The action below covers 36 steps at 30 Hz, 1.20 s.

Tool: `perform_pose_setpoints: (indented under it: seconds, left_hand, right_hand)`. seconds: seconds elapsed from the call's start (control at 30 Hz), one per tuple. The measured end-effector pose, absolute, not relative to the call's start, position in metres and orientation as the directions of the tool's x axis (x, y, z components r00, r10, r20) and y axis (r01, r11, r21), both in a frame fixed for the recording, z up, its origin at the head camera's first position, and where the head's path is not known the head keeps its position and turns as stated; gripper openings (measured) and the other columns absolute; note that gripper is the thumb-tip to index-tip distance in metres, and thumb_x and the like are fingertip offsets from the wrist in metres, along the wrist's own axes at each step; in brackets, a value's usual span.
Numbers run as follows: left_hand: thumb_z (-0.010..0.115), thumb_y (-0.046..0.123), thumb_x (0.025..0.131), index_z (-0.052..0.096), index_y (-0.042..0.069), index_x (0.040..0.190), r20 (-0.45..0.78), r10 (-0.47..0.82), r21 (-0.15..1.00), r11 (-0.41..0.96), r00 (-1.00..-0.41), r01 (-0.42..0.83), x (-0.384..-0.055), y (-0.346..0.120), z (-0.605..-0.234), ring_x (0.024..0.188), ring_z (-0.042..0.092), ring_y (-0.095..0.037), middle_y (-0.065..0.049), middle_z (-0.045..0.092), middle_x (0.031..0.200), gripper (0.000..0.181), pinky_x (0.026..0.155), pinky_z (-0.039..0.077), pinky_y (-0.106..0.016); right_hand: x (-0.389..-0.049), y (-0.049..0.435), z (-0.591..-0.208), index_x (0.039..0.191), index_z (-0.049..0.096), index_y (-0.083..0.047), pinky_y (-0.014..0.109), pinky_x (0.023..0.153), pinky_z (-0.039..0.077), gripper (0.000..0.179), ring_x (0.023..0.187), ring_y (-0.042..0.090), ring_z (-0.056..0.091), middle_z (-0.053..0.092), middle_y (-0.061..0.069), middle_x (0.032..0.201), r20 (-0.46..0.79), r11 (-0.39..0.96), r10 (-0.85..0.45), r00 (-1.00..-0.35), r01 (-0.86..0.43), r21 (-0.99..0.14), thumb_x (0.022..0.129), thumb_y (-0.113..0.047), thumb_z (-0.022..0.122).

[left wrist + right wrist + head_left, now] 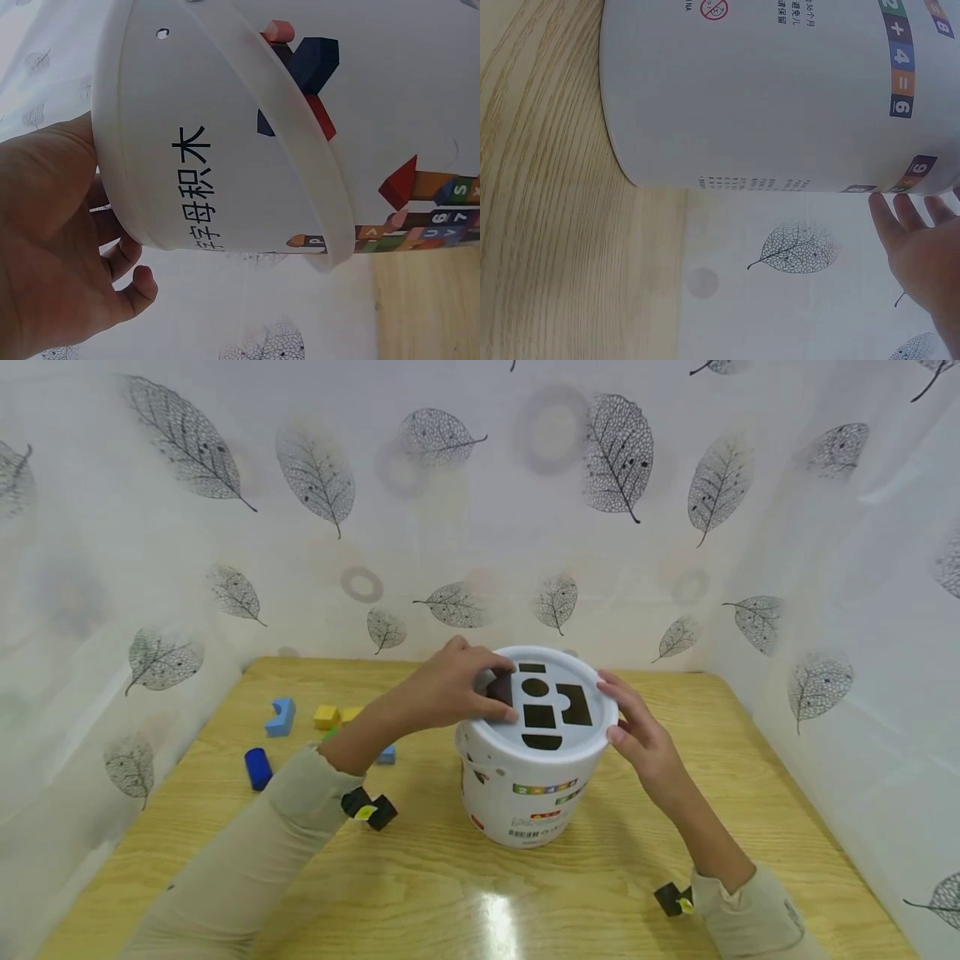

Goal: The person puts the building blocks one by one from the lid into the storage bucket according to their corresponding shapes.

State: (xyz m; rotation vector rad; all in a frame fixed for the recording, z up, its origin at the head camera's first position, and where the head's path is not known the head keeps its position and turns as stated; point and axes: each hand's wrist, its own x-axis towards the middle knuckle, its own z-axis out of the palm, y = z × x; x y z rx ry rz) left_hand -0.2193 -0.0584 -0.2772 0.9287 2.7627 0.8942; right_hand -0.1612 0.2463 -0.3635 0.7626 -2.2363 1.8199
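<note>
A white bucket (pixel 517 810) stands upright on the table, its lid (pixel 506 739) cut with several dark shaped holes. My left hand (pixel 442 689) is over the lid's left side, with a dark purplish block (pixel 500 687) pinched between thumb and fingers at the lid's surface. In the left wrist view, that hand (pixel 56 240) is at the bucket's rim, and the block is hidden. On the opposite side, my right hand (pixel 648 747) rests fingertips and thumb against the lid's edge. The right wrist view has its fingers (pixel 889 225) nearly straight, touching the printed bucket wall.
Left of the bucket lie a light blue notched block (pixel 281 717), a dark blue block (pixel 258 768) and a yellow block (pixel 326 717). Another blue block (pixel 386 755) lies beside my left wrist, which partly hides more blocks. A leaf-patterned curtain (pixel 480 527) surrounds the wooden table (pixel 420 893).
</note>
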Motion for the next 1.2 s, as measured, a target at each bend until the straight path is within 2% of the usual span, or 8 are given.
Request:
perform_pose_setpoints:
  seconds: [0.13, 0.53, 0.7, 0.97, 1.2]
  left_hand:
    - [0.082, 0.054, 0.079, 0.063, 0.019, 0.136, 0.095, 0.574, 0.574, 0.636, -0.814, 0.516, -0.219, -0.058, -0.279, 0.11, 0.039, -0.021, 0.004, 0.061, 0.127, 0.07, 0.091, 0.046, -0.04]
    - [0.081, 0.052, 0.081, 0.062, 0.015, 0.135, 0.105, 0.589, 0.577, 0.62, -0.801, 0.532, -0.22, -0.058, -0.28, 0.115, 0.04, -0.02, 0.006, 0.064, 0.121, 0.069, 0.096, 0.045, -0.042]
    - [0.077, 0.047, 0.087, 0.062, 0.016, 0.136, 0.112, 0.605, 0.579, 0.605, -0.788, 0.546, -0.217, -0.063, -0.277, 0.118, 0.04, -0.021, 0.005, 0.064, 0.121, 0.06, 0.098, 0.045, -0.044]
    - [0.074, 0.038, 0.092, 0.065, 0.017, 0.132, 0.18, 0.602, 0.655, 0.516, -0.778, 0.551, -0.214, -0.077, -0.282, 0.119, 0.045, -0.022, 0.0, 0.062, 0.128, 0.047, 0.099, 0.043, -0.047]
    - [0.07, 0.039, 0.095, 0.063, 0.019, 0.135, 0.249, 0.559, 0.683, 0.478, -0.791, 0.552, -0.209, -0.098, -0.29, 0.118, 0.05, -0.022, 0.003, 0.062, 0.131, 0.045, 0.091, 0.046, -0.042]
  right_hand:
    - [-0.161, 0.246, -0.363, 0.154, 0.038, -0.005, 0.021, 0.1, 0.049, 0.051, 0.135, 0.008, 0.047, 0.024, 0.01, 0.165, 0.432, 0.13, -0.287, -0.855, -0.482, -0.866, 0.103, -0.003, 0.045]
    - [-0.159, 0.247, -0.362, 0.154, 0.039, -0.007, 0.02, 0.099, 0.049, 0.051, 0.133, 0.007, 0.049, 0.026, 0.006, 0.165, 0.417, 0.155, -0.276, -0.866, -0.468, -0.87, 0.103, -0.003, 0.045]
    - [-0.159, 0.246, -0.362, 0.154, 0.039, -0.006, 0.02, 0.099, 0.049, 0.051, 0.132, 0.009, 0.05, 0.026, 0.007, 0.165, 0.421, 0.142, -0.283, -0.862, -0.471, -0.87, 0.103, -0.003, 0.045]
    - [-0.158, 0.246, -0.362, 0.155, 0.038, -0.006, 0.021, 0.1, 0.048, 0.051, 0.135, 0.009, 0.047, 0.026, 0.006, 0.165, 0.42, 0.142, -0.292, -0.859, -0.473, -0.869, 0.104, -0.004, 0.045]
    - [-0.159, 0.245, -0.362, 0.154, 0.041, -0.009, 0.019, 0.102, 0.046, 0.051, 0.141, 0.009, 0.041, 0.028, 0.003, 0.165, 0.427, 0.198, -0.259, -0.866, -0.48, -0.855, 0.103, -0.006, 0.047]
